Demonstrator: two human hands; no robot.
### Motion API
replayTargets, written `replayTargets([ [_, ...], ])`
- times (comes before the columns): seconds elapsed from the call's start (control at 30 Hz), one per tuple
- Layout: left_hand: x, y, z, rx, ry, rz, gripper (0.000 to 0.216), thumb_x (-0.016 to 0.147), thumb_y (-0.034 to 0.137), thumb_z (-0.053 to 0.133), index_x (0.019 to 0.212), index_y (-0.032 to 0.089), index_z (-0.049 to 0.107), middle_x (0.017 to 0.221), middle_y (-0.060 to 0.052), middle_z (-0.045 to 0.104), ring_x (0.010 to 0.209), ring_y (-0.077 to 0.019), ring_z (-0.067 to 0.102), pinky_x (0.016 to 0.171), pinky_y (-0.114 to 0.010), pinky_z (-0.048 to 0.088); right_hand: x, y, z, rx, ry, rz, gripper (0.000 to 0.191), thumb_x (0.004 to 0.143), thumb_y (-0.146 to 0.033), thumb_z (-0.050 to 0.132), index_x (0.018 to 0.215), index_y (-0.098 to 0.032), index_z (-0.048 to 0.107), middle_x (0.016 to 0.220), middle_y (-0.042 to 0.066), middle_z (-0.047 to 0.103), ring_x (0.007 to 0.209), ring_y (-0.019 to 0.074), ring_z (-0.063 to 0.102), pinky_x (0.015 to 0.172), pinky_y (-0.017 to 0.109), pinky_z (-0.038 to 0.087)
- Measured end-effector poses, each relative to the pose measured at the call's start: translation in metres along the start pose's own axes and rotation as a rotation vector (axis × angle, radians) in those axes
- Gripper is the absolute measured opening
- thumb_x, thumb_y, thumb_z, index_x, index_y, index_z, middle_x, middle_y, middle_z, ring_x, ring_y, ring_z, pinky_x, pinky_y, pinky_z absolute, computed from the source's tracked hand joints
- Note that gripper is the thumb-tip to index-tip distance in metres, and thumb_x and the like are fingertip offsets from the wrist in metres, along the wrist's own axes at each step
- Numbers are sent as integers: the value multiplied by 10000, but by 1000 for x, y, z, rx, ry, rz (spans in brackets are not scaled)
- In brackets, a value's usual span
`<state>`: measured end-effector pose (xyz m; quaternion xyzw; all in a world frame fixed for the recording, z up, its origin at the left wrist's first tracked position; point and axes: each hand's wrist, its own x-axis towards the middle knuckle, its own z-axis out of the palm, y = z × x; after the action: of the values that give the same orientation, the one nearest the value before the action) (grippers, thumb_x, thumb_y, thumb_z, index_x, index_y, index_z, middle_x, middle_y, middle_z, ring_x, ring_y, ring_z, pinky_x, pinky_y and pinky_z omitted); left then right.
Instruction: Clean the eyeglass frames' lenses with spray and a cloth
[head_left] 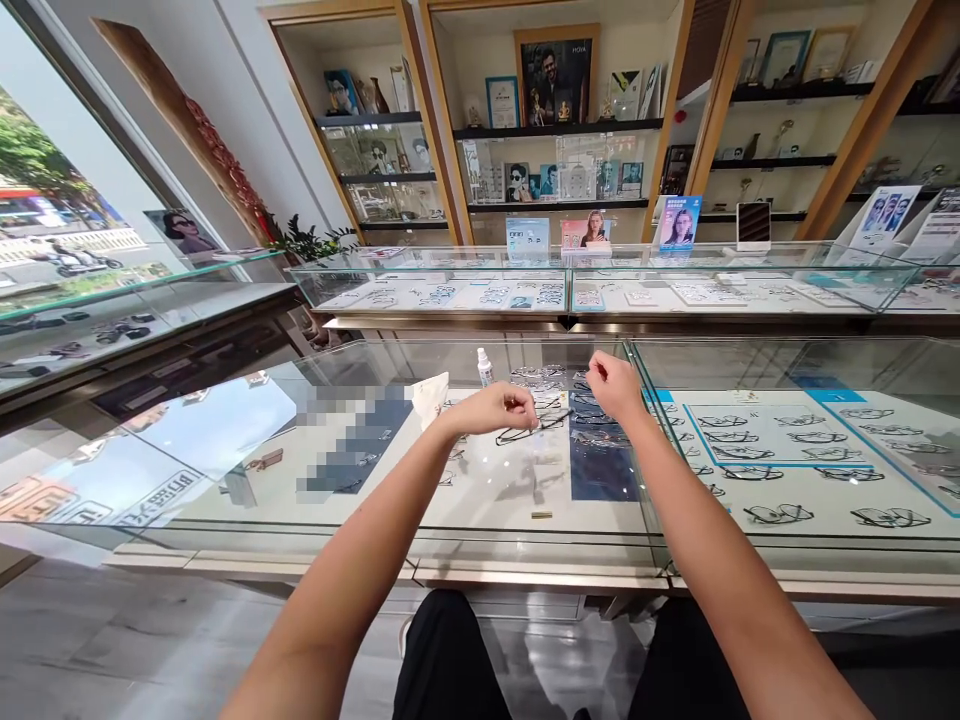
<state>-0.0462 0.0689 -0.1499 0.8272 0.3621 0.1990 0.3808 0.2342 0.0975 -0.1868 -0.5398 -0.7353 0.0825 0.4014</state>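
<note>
My left hand (495, 408) is above the glass top of the display case (480, 535), with its fingers curled together in a pinch. A pair of dark-framed eyeglasses (517, 435) hangs at its fingertips, lenses toward the counter. To the right, my right hand (616, 385) is closed, knuckles up, above the same case. Whatever its fingers may hold is hidden behind them. A white spray bottle (484, 370) stands just behind my left hand. Beside the bottle lies a crumpled whitish cloth (430, 398).
Rows of eyeglasses (780, 513) lie inside the right-hand case. A dark blue panel (604, 472) lies under the glass near my right hand. Beyond runs a second glass showcase (450, 285), with advertising cards (679, 222) on top. Wooden shelving (442, 120) lines the wall.
</note>
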Motion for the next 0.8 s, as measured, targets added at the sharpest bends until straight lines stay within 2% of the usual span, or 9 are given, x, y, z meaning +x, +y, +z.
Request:
replayTargets([
  [0.07,16,6,-4,-173,154,72,254,823,449,812,762,204,783,816,-56,710,757,-193,600,701,-311,450,0,1,3,15,-13,4,185,913,-270,451,761,-274,344,682,-22,467,671,197,404,658,328,263],
  [0.17,47,4,5,-354,421,146,362,789,518,859,718,198,708,850,-45,699,816,-188,599,775,-318,476,1,1,8,19,-27,7,189,925,-268,436,760,-272,343,678,-20,460,671,200,400,655,330,246],
  [0.3,75,-15,29,-544,602,137,485,711,624,923,770,190,713,849,-33,700,822,-172,592,815,-318,487,1,-4,13,33,-46,-12,178,920,-270,445,767,-270,356,690,-18,471,682,199,410,664,326,245],
  [0.5,71,-38,46,-626,659,48,589,672,717,941,836,185,749,892,-57,745,835,-171,624,805,-315,520,-3,-11,22,118,-91,-27,171,894,-257,460,761,-269,354,682,-28,436,672,196,376,659,326,242],
  [0.63,70,-42,50,-655,675,-7,624,649,748,939,841,192,732,849,-41,722,820,-175,639,757,-308,541,-5,-14,24,164,-106,-14,186,866,-236,482,751,-267,340,679,-33,433,661,191,369,655,328,251],
  [0.8,72,-42,55,-665,675,27,577,677,708,944,843,197,736,824,-28,701,783,-165,614,749,-310,540,-6,-16,27,268,-95,14,129,847,-237,497,766,-267,401,669,-41,436,655,186,392,661,324,276],
])
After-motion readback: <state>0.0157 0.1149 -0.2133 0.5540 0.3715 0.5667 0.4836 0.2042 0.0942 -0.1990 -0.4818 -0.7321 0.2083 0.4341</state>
